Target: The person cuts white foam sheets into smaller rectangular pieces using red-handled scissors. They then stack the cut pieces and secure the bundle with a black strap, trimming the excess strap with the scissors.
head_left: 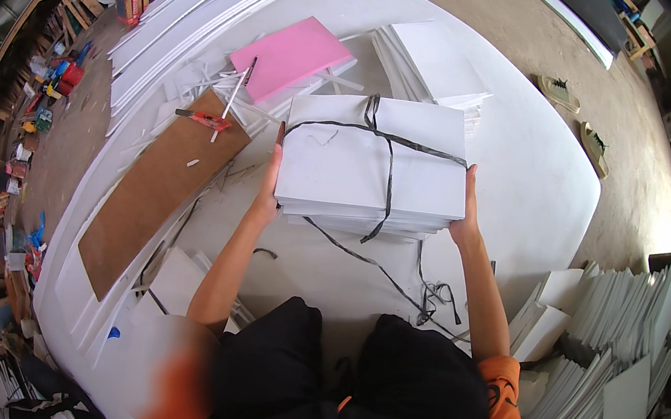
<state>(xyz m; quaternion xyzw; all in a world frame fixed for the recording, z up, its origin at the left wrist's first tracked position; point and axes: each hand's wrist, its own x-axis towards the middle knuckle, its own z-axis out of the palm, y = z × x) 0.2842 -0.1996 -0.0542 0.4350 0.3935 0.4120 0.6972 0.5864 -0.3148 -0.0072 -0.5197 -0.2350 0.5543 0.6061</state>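
A stack of white boards [341, 164], tied crosswise with a black strap [390, 179], is between my two hands. My left hand [270, 180] presses flat along its left side, and my right hand [469, 202] grips the right side. The strap is knotted near the stack's far edge, and a loose end hangs over the near side. More black strap [363, 257] trails on the white sheet below the stack, curling into a tangle near my right forearm. The undersides of my fingers are partly hidden by the stack.
Left of the stack lie a brown board [160, 186], a red utility knife [203, 118], a pen [250, 71] and white offcuts. Beyond are a pink board [292, 58] and another white stack [440, 62]. Many white boards [617, 323] stand at right. Shoes [559, 93] lie on the floor.
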